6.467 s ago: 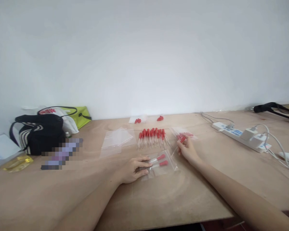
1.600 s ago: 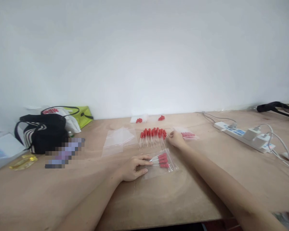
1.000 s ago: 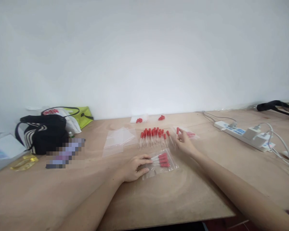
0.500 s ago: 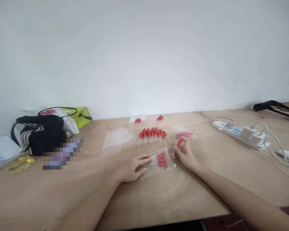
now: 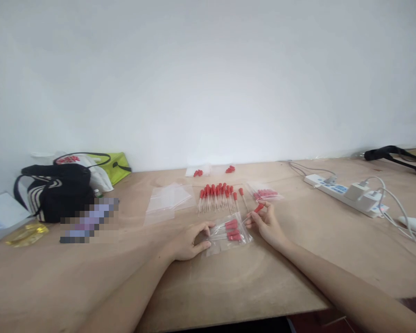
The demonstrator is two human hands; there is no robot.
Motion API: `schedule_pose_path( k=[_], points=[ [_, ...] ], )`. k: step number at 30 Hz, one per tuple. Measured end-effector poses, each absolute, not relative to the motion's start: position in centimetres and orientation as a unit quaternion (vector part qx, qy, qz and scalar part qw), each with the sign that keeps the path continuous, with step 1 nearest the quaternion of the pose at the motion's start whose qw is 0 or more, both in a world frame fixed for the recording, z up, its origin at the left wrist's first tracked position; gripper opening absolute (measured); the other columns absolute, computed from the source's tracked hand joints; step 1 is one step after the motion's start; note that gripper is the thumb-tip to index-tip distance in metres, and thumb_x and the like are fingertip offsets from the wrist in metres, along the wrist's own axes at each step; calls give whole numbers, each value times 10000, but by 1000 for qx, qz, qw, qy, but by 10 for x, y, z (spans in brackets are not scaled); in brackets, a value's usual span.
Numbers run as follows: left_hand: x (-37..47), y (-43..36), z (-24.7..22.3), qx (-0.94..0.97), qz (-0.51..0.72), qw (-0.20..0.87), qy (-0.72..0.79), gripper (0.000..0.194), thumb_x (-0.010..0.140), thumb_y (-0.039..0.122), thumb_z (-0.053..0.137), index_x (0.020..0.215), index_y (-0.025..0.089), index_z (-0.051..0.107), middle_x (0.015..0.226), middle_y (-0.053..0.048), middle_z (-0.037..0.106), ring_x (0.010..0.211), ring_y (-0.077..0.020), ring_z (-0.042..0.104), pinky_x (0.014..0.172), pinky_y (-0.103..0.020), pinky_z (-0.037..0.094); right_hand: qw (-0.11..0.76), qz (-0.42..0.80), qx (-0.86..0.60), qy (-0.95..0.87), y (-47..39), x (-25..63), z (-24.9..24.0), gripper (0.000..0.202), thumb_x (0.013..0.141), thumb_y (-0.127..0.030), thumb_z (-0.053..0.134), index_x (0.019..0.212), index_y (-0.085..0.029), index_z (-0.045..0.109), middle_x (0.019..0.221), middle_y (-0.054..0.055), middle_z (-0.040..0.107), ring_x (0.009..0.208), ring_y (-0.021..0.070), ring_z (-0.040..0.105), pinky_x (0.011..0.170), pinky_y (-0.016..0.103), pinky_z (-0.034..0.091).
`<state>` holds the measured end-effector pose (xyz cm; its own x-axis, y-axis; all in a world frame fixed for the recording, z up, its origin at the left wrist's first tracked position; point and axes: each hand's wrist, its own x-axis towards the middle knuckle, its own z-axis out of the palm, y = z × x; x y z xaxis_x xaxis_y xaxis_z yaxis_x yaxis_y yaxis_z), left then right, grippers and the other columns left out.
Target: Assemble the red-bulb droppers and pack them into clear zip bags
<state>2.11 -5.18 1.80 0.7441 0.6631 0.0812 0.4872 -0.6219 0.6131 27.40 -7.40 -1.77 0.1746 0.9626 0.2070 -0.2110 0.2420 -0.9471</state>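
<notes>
A clear zip bag (image 5: 222, 247) with several red-bulbed droppers inside lies flat before me. My left hand (image 5: 190, 240) rests at its left edge, thumb and fingers apart. My right hand (image 5: 268, 226) pinches a red-bulbed dropper (image 5: 259, 208) by its upper part, its thin end at the bag's right edge. Behind the bag lies a row of several droppers (image 5: 217, 190), with one dropper (image 5: 241, 191) a little apart on the right. A filled bag (image 5: 266, 194) lies beyond my right hand.
Flat clear bags (image 5: 166, 201) lie left of the droppers. Small red bulbs (image 5: 230, 169) sit near the wall. On the right are a power strip (image 5: 343, 192) and cables; on the left, a black bag (image 5: 62, 194) and a blurred flat object (image 5: 90, 221).
One dropper now lies apart at the row's right end. The dropper in my right hand has tilted flatter. My left fingers have curled slightly at the bag's edge.
</notes>
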Motion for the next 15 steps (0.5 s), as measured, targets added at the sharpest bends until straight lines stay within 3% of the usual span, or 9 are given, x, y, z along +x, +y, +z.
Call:
schedule_pose_path(
  k=[6, 10, 15],
  points=[
    [22, -50, 18, 889, 143, 297, 317, 137, 799, 310, 480, 756, 184, 510, 1253, -71, 461, 1106, -199, 456, 871, -319, 375, 645, 467, -438, -417, -75, 273, -14, 582, 583, -481, 641, 949, -252, 250, 684, -64, 533, 537, 115, 583, 565, 295, 495],
    [22, -49, 17, 893, 146, 292, 309, 171, 817, 288, 456, 925, 216, 568, 1256, -43, 462, 1143, -179, 426, 929, -324, 342, 631, 462, -476, -402, -77, 273, -10, 504, 546, -479, 660, 847, -229, 343, 679, -68, 491, 505, 96, 558, 538, 281, 486],
    [23, -48, 19, 902, 112, 276, 312, 312, 822, 315, 448, 1123, 285, 525, 1293, -23, 419, 1184, -185, 379, 988, -362, 283, 606, 427, -523, -422, -77, 278, -8, 398, 537, -436, 676, 702, -193, 406, 561, -66, 468, 460, 71, 479, 437, 208, 399]
  ],
)
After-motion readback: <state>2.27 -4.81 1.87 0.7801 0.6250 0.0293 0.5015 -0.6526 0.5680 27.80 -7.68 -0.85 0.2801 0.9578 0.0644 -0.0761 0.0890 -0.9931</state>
